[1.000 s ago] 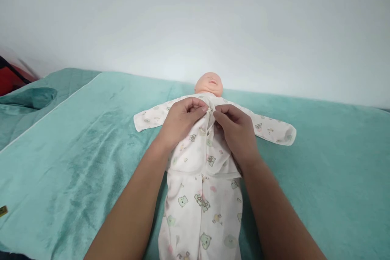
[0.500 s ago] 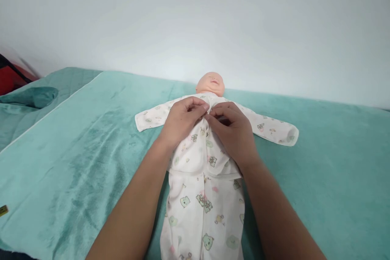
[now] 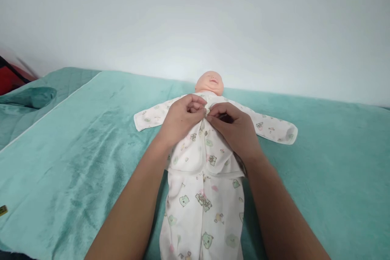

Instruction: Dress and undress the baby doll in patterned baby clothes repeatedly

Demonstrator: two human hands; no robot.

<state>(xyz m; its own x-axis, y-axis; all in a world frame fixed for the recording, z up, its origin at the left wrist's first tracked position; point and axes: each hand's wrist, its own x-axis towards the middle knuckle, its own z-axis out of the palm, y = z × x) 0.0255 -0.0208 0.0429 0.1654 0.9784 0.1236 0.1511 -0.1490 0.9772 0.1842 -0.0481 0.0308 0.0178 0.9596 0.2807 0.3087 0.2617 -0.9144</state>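
Bed: your teal plush cover [image 3: 335,191] fills the lower half, kinda rumpled around 8 o'clock, with a quilted part [image 3: 71,76] near 10.
Wall: plain and pale [image 3: 195,16], spanning 10 to 2.
Doll: lying face-up on the cover, head [image 3: 210,83] near 12, body running down to 6.
Fingers: your left hand [image 3: 183,120] and right hand [image 3: 236,124] are both pinched narrow on the printed top [image 3: 189,156], right by a pale button [image 3: 207,111].
Hard to see: your fingertips partly cover that button, can't tell if it's fastened.
Cut off: printed pants [image 3: 185,223] at 6, a red-and-black thing [image 3: 10,79] past 9, a tiny yellow bit [image 3: 3,210] near 8. No clue what those last two are.
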